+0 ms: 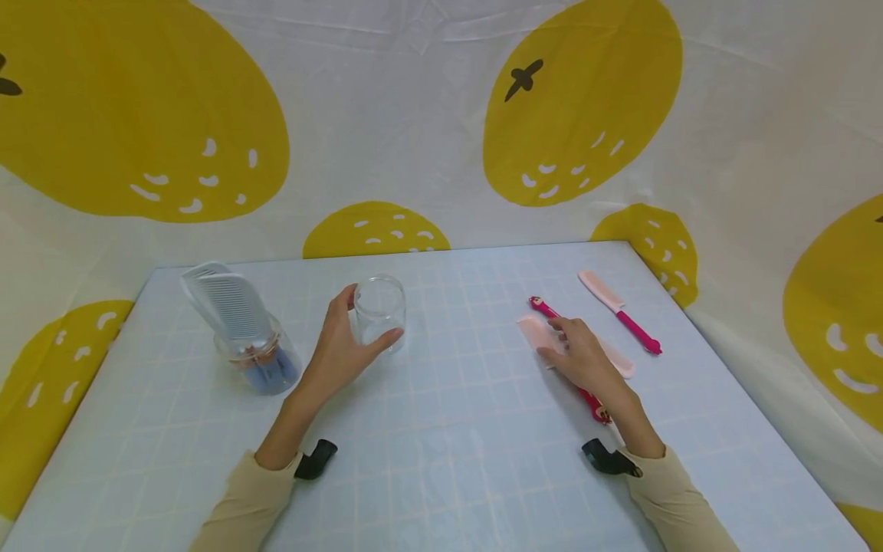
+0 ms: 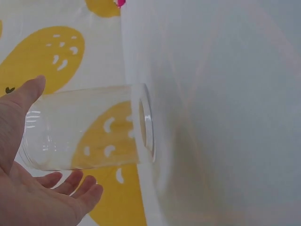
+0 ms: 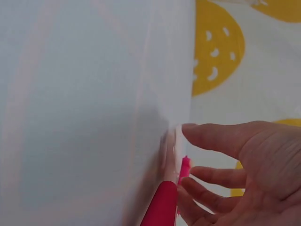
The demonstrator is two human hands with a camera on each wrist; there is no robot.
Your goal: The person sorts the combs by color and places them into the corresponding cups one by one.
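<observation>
A clear glass jar (image 1: 382,307) stands upright on the table. My left hand (image 1: 347,335) is spread around its near left side, thumb in front and fingers at the left of the rim. In the left wrist view, the thumb lies along the jar (image 2: 89,127) on one side and the loosely bent fingers sit apart from it on the other. My right hand (image 1: 585,356) hovers over two crossed pink combs with magenta handles. Its thumb and fingers are parted, the thumb tip close to the pink comb blade (image 3: 170,146) in the right wrist view.
Left of my left hand, a second glass jar (image 1: 272,368) holds several pale blue combs (image 1: 234,307), teeth ends up and leaning left. Another pink comb (image 1: 641,333) with a magenta handle lies at the right, near the table edge. A patterned cloth (image 1: 386,115) hangs behind the table.
</observation>
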